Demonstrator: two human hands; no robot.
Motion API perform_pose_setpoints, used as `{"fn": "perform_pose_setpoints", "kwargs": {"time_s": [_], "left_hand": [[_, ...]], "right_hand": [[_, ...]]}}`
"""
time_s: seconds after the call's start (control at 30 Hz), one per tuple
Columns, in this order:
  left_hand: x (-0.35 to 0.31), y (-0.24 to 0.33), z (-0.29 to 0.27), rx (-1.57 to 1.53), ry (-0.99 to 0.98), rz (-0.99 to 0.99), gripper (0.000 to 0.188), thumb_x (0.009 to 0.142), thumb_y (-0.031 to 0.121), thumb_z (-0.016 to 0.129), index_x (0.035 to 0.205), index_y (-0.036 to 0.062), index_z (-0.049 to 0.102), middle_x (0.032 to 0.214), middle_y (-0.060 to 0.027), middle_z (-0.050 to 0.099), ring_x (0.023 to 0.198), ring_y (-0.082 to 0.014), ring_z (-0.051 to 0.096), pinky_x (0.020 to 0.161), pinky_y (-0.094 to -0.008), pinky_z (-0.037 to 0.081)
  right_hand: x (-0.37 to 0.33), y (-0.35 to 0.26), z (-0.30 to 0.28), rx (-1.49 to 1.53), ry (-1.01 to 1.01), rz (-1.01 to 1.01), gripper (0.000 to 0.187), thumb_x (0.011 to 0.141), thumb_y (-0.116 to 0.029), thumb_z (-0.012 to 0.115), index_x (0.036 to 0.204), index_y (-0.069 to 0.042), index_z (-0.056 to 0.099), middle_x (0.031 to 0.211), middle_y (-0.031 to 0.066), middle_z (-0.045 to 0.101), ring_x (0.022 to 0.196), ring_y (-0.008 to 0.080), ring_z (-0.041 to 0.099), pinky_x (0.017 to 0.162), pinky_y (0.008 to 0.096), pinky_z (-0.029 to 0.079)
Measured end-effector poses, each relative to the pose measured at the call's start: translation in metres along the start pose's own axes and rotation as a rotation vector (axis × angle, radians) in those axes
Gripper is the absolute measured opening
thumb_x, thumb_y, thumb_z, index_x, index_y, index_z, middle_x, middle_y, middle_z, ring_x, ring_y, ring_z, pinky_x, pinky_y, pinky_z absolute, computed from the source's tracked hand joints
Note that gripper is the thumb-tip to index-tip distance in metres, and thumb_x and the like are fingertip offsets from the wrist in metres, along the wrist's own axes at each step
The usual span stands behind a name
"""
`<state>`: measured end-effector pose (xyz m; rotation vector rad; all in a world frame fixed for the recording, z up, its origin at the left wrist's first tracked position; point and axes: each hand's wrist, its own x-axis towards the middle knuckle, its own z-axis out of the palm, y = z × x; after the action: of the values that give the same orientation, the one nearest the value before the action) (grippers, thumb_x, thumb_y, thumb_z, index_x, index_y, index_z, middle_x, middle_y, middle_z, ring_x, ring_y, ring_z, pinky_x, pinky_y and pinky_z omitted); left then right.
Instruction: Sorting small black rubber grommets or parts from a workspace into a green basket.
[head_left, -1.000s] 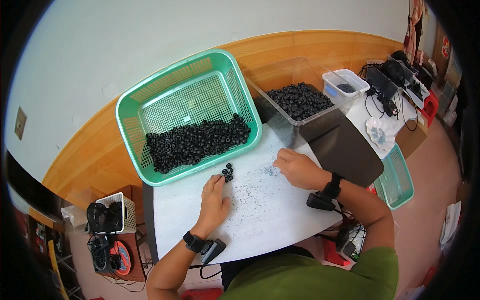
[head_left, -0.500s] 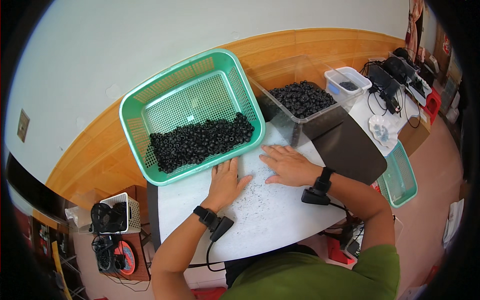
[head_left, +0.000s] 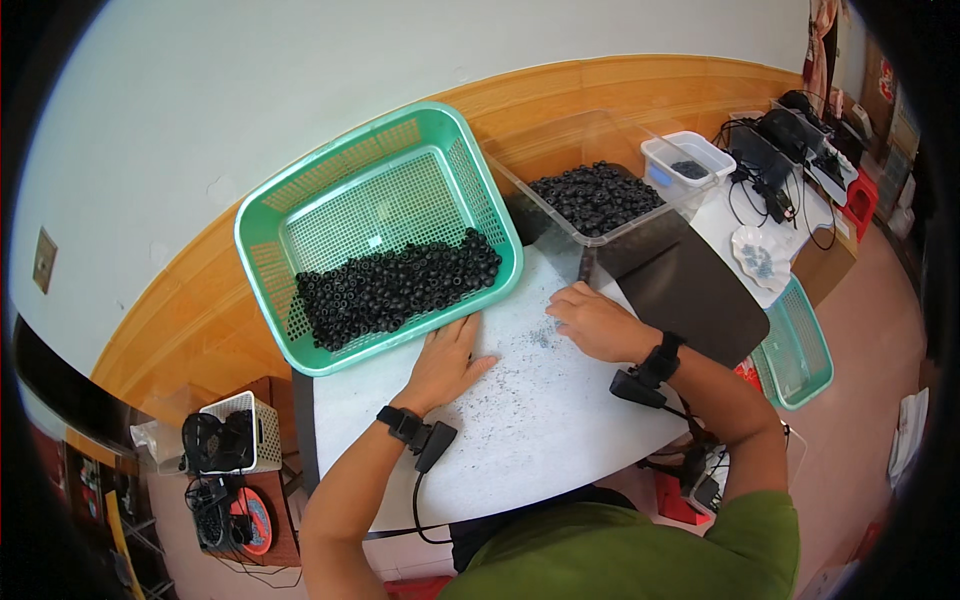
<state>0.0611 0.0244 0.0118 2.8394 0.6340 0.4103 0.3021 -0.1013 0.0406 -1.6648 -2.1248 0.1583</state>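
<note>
A green plastic basket (head_left: 500, 250) holds a heap of small black ring-shaped parts (head_left: 395, 290) along its near side. My left hand (head_left: 445, 365) lies flat on the white tabletop (head_left: 560, 430), fingertips up against the basket's near edge, fingers stretched out. Farther right, my right hand (head_left: 603, 325) rests on the same surface with its fingers curled in; whatever they may hold is hidden. Beside its fingertips sits a little patch of tiny grey bits (head_left: 543, 337), and more such specks are scattered between my hands and toward me. Both wrists carry black strapped devices with cables.
Behind my right hand stands a clear plastic bin (head_left: 590, 238) with more black parts (head_left: 597, 197). A white tub (head_left: 700, 150) and a shell-shaped dish (head_left: 760, 260) are at the right. A second green basket (head_left: 800, 345) is lower right; a side table (head_left: 270, 480) stands left.
My right hand has shifted a little to the right and its spread fingers have curled in. A denser patch of grey bits shows beside it. My left hand stays by the basket.
</note>
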Motion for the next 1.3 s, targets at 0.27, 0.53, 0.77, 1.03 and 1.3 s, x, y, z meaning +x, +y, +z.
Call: {"fn": "perform_pose_setpoints", "kwargs": {"time_s": [0.27, 0.53, 0.77, 1.03, 1.3], "left_hand": [[-0.017, 0.011, -0.013, -0.157, -0.08, 0.14, 0.068, 0.084, 0.04, 0.057, 0.131, -0.0038, 0.035, 0.137, -0.0182, 0.031, 0.122, -0.0353, 0.035, 0.103, -0.042, 0.027], [-0.03, 0.032, -0.018, -0.245, -0.118, 0.21, 0.061, 0.083, 0.035, 0.059, 0.13, 0.0009, 0.038, 0.135, -0.0184, 0.034, 0.126, -0.0355, 0.032, 0.103, -0.0429, 0.028], [-0.043, 0.057, -0.034, -0.182, -0.006, 0.107, 0.047, 0.08, 0.022, 0.064, 0.12, 0.0038, 0.049, 0.132, -0.0169, 0.039, 0.128, -0.0351, 0.031, 0.102, -0.0449, 0.028], [-0.056, 0.066, -0.022, -0.563, 0.143, -0.155, 0.026, 0.078, 0.01, 0.064, 0.101, -0.0001, 0.057, 0.11, -0.0135, 0.052, 0.101, -0.0294, 0.05, 0.083, -0.0354, 0.042], [-0.062, 0.072, -0.002, -0.792, 0.156, -0.23, 0.023, 0.078, 0.005, 0.065, 0.098, -0.001, 0.057, 0.091, -0.0109, 0.054, 0.067, -0.0181, 0.055, 0.059, -0.0274, 0.046]], "right_hand": [[-0.011, 0.013, 0.0, 0.075, -0.004, -0.063, 0.027, 0.077, 0.005, 0.05, 0.102, 0.002, 0.058, 0.102, 0.0132, 0.055, 0.096, 0.0289, 0.047, 0.084, 0.0341, 0.04], [-0.004, -0.004, 0.013, -0.129, 0.006, -0.202, 0.026, 0.076, -0.003, 0.057, 0.102, -0.002, 0.06, 0.111, 0.0113, 0.053, 0.107, 0.028, 0.044, 0.086, 0.0404, 0.038], [-0.003, -0.01, 0.006, -0.059, 0.019, -0.19, 0.014, 0.072, -0.004, 0.06, 0.085, -0.005, 0.065, 0.096, 0.0088, 0.053, 0.097, 0.0254, 0.047, 0.079, 0.0348, 0.042], [0.002, -0.019, 0.006, -0.091, -0.022, -0.245, 0.005, 0.068, -0.004, 0.062, 0.069, -0.002, 0.058, 0.082, 0.0087, 0.049, 0.086, 0.0254, 0.047, 0.07, 0.034, 0.043], [0.001, -0.027, 0.01, -0.178, -0.093, -0.26, 0.008, 0.067, -0.007, 0.065, 0.07, -0.005, 0.057, 0.082, 0.0053, 0.051, 0.084, 0.0228, 0.049, 0.063, 0.0345, 0.045]]}}
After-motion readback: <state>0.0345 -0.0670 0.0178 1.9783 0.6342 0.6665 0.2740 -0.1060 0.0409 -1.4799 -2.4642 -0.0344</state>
